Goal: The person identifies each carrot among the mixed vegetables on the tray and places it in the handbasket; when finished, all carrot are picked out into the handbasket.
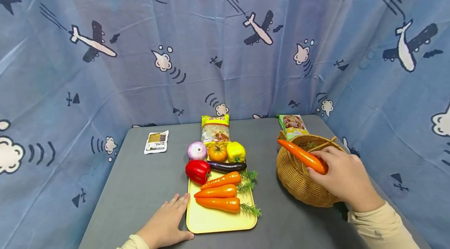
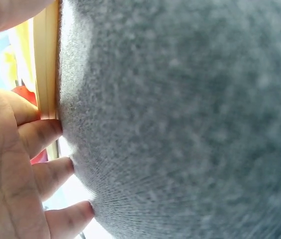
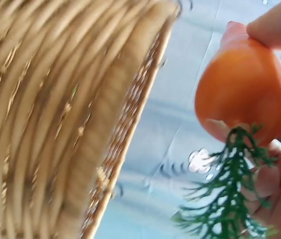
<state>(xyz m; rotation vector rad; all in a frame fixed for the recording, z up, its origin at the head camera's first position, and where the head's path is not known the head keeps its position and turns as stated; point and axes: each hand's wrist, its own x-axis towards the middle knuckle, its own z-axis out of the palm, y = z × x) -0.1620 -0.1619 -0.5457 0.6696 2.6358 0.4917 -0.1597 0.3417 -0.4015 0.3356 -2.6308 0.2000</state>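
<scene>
My right hand (image 1: 342, 178) grips a carrot (image 1: 303, 156) by its thick end, above a wicker basket (image 1: 302, 186). In the right wrist view, the carrot (image 3: 242, 89) shows its green leafy top beside the basket's rim (image 3: 130, 114). My left hand (image 1: 166, 219) rests on the table with fingers spread, its fingertips at the left edge of a yellow tray (image 1: 219, 223). On that tray lie several carrots (image 1: 218, 204), an eggplant (image 1: 226, 166) and a red bell pepper (image 1: 198, 171). An onion (image 1: 197, 150), an orange tomato-like vegetable (image 1: 217, 152) and a yellow bell pepper (image 1: 236, 151) sit at its far end.
A bag of dry food (image 1: 215, 130) lies behind the tray. Behind the basket is a green food packet (image 1: 293, 125). A flat white packet (image 1: 156, 142) lies at the back left of the grey table (image 1: 140, 186). A blue curtain (image 1: 197, 65) surrounds the table.
</scene>
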